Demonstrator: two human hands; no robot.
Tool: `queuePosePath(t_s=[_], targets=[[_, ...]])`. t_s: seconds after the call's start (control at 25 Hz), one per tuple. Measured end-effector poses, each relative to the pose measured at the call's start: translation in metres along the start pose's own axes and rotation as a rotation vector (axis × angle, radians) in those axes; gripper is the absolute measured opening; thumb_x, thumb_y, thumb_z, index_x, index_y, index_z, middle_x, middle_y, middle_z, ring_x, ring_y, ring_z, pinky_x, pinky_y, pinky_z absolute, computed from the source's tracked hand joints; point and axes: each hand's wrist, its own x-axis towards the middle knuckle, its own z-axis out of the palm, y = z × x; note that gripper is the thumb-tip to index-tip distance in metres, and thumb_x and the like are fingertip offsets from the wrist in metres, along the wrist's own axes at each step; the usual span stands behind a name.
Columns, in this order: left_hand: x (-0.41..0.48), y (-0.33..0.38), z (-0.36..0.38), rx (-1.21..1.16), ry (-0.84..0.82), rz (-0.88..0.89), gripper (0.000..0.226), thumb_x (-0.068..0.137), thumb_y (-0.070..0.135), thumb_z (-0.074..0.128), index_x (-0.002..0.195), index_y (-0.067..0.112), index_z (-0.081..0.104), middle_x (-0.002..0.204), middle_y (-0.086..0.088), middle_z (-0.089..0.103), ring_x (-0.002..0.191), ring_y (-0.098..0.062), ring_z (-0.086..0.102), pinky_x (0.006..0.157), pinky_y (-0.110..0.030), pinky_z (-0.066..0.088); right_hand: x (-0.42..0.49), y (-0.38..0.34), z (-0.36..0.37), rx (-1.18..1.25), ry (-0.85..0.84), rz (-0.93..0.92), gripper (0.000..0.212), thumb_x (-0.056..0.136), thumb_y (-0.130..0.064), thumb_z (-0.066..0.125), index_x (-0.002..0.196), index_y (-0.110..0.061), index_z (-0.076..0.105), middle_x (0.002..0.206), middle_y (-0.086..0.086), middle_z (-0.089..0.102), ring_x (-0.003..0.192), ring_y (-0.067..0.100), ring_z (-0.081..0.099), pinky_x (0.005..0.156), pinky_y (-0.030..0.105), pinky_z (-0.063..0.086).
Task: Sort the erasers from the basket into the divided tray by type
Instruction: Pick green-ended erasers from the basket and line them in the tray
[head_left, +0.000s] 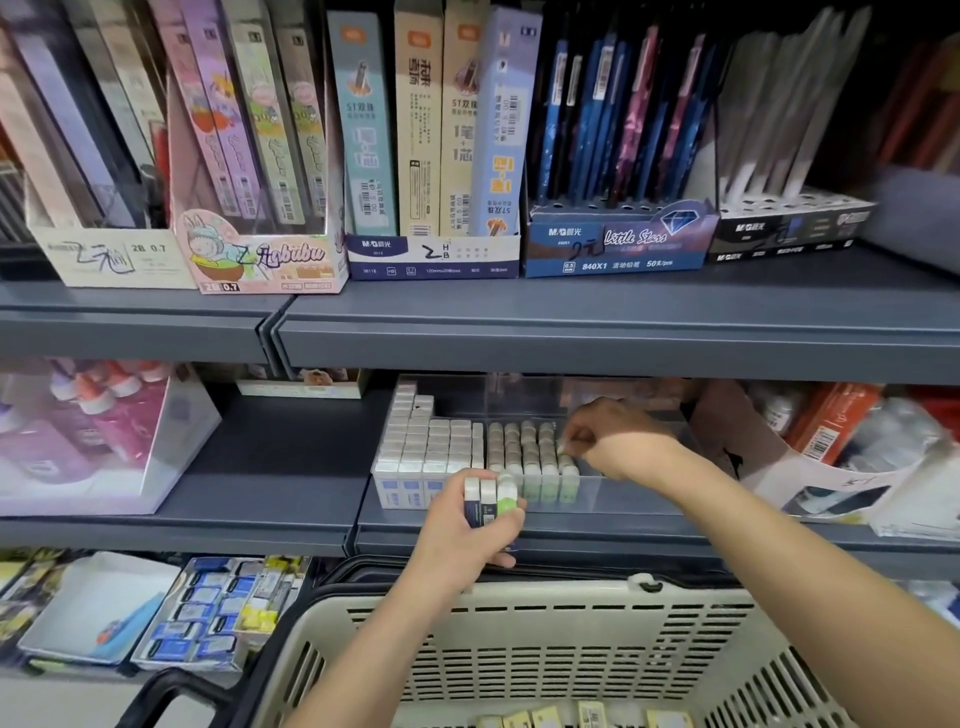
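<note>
Erasers, judged light, stiff and best pinched across the sleeve, lie partly in the basket, three gripped by the curled fingers of the left hand, one apparently pinched by the right hand over the green rows of the divided tray.

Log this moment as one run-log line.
left hand: holds bunch of erasers | right hand: pinches eraser over green rows in tray | basket: loose erasers remain
</note>
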Motion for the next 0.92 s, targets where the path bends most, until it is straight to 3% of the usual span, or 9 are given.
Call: queuePosePath(t_s=[0.08, 0.16, 0.32, 0.44, 0.56, 0.64, 0.76, 0.92], targets=[[0.0, 0.0, 0.0, 0.016, 0.005, -0.015, 0.037, 0.079, 0.015, 0.071, 0.109, 0.025, 0.051, 0.093, 0.003, 0.073, 0.071, -0.013, 0.068, 0.068, -0.043, 0.055, 0.001, 0.0, 0.001, -0.01, -0.061, -0.021, 0.024, 0.087, -0.015, 0.048, 0.066, -0.026, 0.056, 0.088, -0.005, 0.058, 0.078, 0.017, 0.052, 0.073, 0.029, 0.045], [-0.001, 0.002, 0.0, -0.01, 0.005, -0.016, 0.036, 0.078, 0.013, 0.071, 0.108, 0.023, 0.052, 0.096, -0.002, 0.072, 0.074, -0.013, 0.068, 0.064, -0.035, 0.055, 0.001, 0.0, 0.002, -0.048, -0.089, -0.035, 0.025, 0.084, -0.01, 0.042, 0.064, -0.02, 0.051, 0.088, 0.004, 0.059, 0.073, 0.019, 0.047, 0.068, 0.031, 0.042], [-0.001, 0.008, 0.001, -0.057, -0.002, -0.032, 0.03, 0.079, 0.011, 0.072, 0.102, 0.019, 0.055, 0.105, -0.015, 0.067, 0.085, -0.02, 0.067, 0.062, -0.027, 0.055, -0.005, -0.002, -0.002, -0.07, -0.048, -0.055, 0.023, 0.093, -0.02, 0.042, 0.097, -0.023, 0.064, 0.114, 0.0, 0.062, 0.1, 0.024, 0.057, 0.087, 0.036, 0.049], [0.0, 0.015, 0.003, -0.039, -0.026, -0.034, 0.026, 0.081, 0.01, 0.07, 0.102, 0.015, 0.054, 0.108, -0.019, 0.064, 0.09, -0.021, 0.066, 0.068, -0.028, 0.056, -0.023, -0.006, -0.006, 0.072, 0.115, -0.061, 0.022, 0.092, -0.03, 0.05, 0.111, -0.028, 0.062, 0.114, -0.002, 0.065, 0.099, 0.019, 0.06, 0.085, 0.029, 0.049], [0.0, 0.021, 0.009, -0.003, -0.069, -0.009, 0.026, 0.083, 0.01, 0.069, 0.102, 0.017, 0.053, 0.105, -0.016, 0.063, 0.09, -0.019, 0.066, 0.071, -0.03, 0.058, -0.049, -0.018, 0.001, 0.387, 0.084, -0.157, 0.018, 0.089, -0.033, 0.058, 0.104, -0.029, 0.067, 0.091, -0.013, 0.067, 0.061, -0.001, 0.061, 0.061, 0.014, 0.047], [0.001, 0.024, 0.015, -0.002, -0.08, 0.007, 0.026, 0.082, 0.008, 0.069, 0.1, 0.019, 0.052, 0.099, -0.011, 0.062, 0.087, -0.017, 0.065, 0.071, -0.031, 0.058, -0.062, -0.024, 0.002, 0.517, 0.095, -0.194, 0.01, 0.088, -0.029, 0.06, 0.094, -0.029, 0.069, 0.081, -0.015, 0.065, 0.045, -0.003, 0.056, 0.049, 0.007, 0.042], [-0.001, 0.024, 0.023, -0.02, -0.089, -0.013, 0.03, 0.08, 0.005, 0.07, 0.1, 0.019, 0.053, 0.092, -0.004, 0.061, 0.079, -0.011, 0.064, 0.07, -0.031, 0.058, -0.073, -0.023, 0.0, 0.572, 0.167, -0.207, 0.01, 0.084, -0.025, 0.066, 0.077, -0.032, 0.066, 0.069, -0.016, 0.062, 0.045, -0.004, 0.056, 0.052, 0.009, 0.043], [-0.002, 0.017, 0.025, -0.038, -0.117, -0.046, 0.033, 0.079, 0.0, 0.07, 0.102, 0.015, 0.052, 0.09, -0.004, 0.061, 0.075, -0.009, 0.065, 0.07, -0.032, 0.057, -0.079, -0.019, 0.006, 0.597, 0.113, -0.176, 0.013, 0.079, -0.021, 0.072, 0.074, -0.028, 0.062, 0.067, -0.012, 0.064, 0.054, -0.005, 0.06, 0.062, 0.014, 0.048]])
